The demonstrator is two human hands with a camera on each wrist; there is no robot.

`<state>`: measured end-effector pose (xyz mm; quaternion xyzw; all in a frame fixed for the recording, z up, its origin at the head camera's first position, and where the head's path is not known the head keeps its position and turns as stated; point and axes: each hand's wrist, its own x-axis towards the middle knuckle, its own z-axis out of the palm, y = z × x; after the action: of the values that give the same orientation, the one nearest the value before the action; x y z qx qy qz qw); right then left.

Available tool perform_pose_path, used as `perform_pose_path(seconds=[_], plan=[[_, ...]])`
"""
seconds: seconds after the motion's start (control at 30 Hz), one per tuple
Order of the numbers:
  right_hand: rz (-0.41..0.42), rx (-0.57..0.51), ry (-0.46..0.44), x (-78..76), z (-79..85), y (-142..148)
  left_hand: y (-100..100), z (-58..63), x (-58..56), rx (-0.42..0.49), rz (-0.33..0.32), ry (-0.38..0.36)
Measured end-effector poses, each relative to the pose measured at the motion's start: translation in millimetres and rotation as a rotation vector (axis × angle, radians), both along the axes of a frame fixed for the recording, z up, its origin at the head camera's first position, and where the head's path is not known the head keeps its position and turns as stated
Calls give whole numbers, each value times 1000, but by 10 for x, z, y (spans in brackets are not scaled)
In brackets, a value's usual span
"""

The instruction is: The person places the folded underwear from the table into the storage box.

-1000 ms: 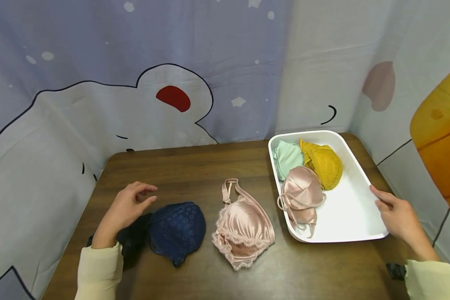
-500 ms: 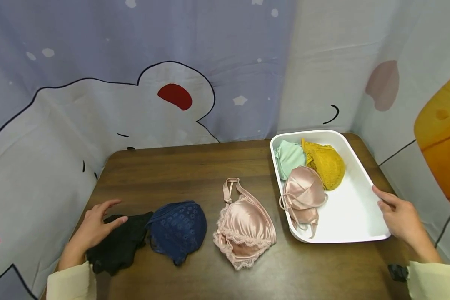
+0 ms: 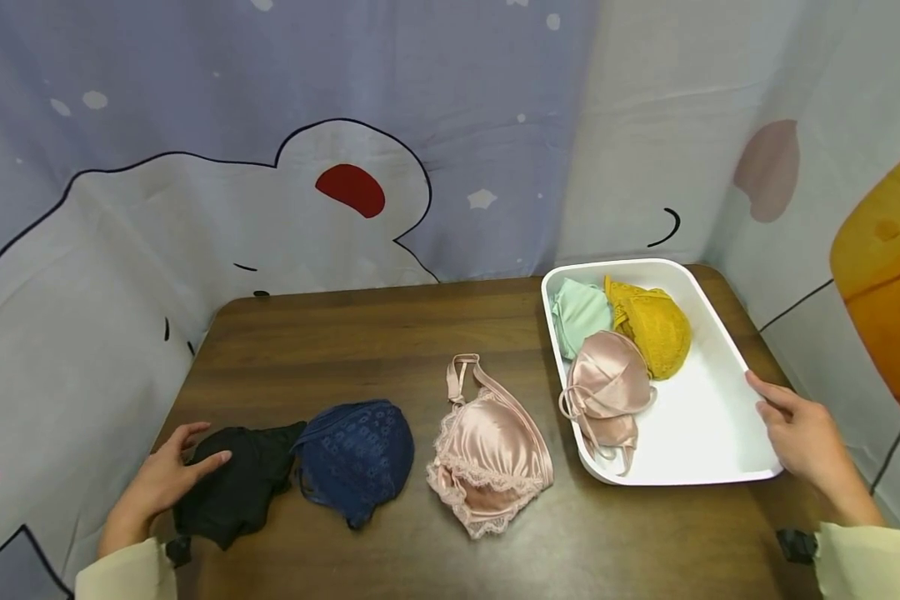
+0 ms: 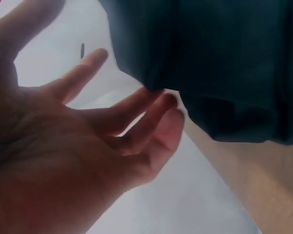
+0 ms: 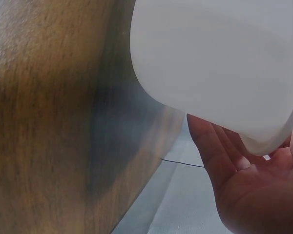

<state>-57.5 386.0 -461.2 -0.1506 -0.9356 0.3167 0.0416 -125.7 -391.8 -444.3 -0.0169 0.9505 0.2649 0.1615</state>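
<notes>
Well left of the white tray, the left hand is at a black garment, thumb and fingers apart. The right hand grips the tray's right rim. Left of the tray lie a lacy pink bra and navy bra.

garments and tray on brown table

Right of black garment, navy bra blocks; gap beyond.
</notes>
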Motion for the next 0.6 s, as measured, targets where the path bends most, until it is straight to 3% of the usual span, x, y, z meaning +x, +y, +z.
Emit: perform_pose_path(seconds=[0.13, 0.6], plan=[[-1, 1, 1, -3, 3, 5, 2, -51, 20, 36, -9, -1], [-21, -13, -24, -3, 23, -17, -11, -193, 20, 39, -57, 144]])
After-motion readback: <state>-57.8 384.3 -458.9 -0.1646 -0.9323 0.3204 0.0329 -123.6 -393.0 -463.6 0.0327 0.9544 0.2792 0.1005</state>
